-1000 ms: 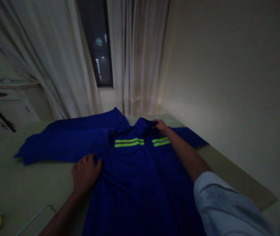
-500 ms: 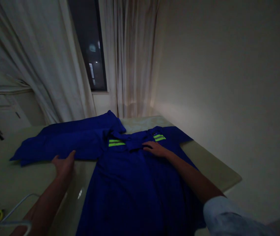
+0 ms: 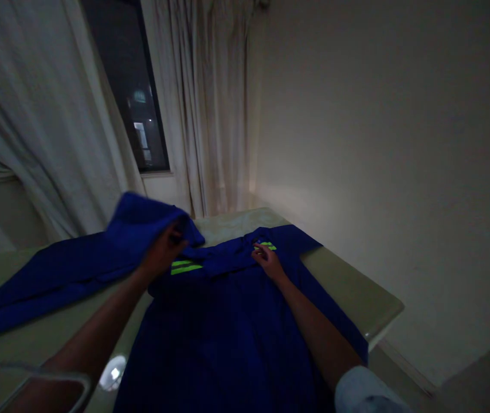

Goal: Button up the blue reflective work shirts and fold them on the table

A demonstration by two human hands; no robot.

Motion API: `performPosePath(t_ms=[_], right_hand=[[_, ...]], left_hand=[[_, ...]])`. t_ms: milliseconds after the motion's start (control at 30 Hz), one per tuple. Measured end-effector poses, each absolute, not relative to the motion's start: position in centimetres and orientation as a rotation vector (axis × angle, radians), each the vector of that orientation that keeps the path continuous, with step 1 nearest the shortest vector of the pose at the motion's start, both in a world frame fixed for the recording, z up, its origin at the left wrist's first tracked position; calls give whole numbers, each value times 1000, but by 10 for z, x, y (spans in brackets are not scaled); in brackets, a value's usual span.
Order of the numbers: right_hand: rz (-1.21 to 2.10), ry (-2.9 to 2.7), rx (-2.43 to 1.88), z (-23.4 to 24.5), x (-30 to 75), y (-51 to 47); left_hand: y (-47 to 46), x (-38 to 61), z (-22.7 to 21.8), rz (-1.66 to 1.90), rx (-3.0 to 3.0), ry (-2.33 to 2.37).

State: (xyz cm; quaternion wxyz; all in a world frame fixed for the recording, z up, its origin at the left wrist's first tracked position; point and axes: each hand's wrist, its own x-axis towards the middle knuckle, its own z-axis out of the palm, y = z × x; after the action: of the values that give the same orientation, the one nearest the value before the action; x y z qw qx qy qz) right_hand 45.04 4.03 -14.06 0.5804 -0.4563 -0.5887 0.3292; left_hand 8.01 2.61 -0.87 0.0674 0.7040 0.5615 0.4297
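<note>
A dark blue work jacket [image 3: 223, 327] lies spread over the table, with a lime-green striped band on each side of its chest. My left hand [image 3: 165, 249] is closed on a raised, slightly blurred fold of blue cloth [image 3: 135, 226] at the jacket's left; whether this is its sleeve or another garment I cannot tell. More blue cloth [image 3: 55, 272] trails flat to the left. My right hand [image 3: 269, 263] has its fingers curled together at the jacket's upper right, by the green band, pinching the fabric there.
The pale, glossy table [image 3: 348, 281] has a corner at the right, close to a bare wall [image 3: 356, 143]. Behind it hang curtains [image 3: 202, 115] around a dark window [image 3: 128, 86]. A blurred white cable-like loop [image 3: 77, 377] crosses the lower left.
My left hand has risen to the right and lifted a fold of blue cloth. My right hand has shifted to the green band and curled its fingers. The view has turned slightly right.
</note>
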Motion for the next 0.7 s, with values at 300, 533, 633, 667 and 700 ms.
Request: performPosePath(t_ms=[300,533,633,667,700], right_hand=[[1018,-461,-1013,-137,478,41],[1231,-482,-863,-129,488,50],[1004,-428,-1016,-133,492,56],[966,-442,-1023,-134,493,59],[939,-483,-1014,-134,494,61]], left_hand=[[-16,174,-88,792,2467,1341],[-16,65,-139,256,2509,1862],[-21,39,-150,156,2408,2005],[-23,36,-151,162,2397,2035],[-24,34,-151,183,2403,2057]])
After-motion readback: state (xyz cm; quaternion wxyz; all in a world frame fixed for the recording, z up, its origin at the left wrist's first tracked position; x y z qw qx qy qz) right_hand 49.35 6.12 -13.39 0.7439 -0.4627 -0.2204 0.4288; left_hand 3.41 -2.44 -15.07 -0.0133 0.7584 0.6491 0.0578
